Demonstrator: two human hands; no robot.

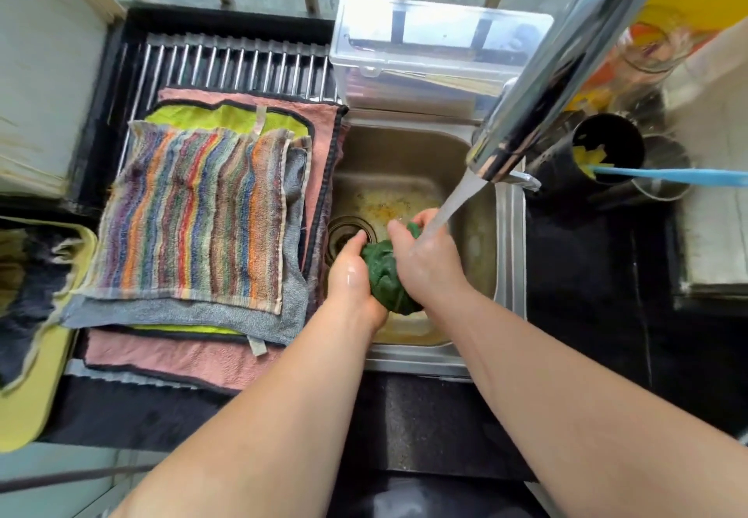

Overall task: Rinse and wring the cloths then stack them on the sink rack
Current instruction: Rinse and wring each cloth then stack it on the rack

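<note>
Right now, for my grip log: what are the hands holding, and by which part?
The bunched green cloth: the left hand grips its left side, the right hand its upper right end.

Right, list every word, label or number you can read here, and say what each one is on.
No text is legible.
Orange label on the glass jar: too blurred to read.
No print shows on the striped cloth, green cloth or clear plastic box.
</note>
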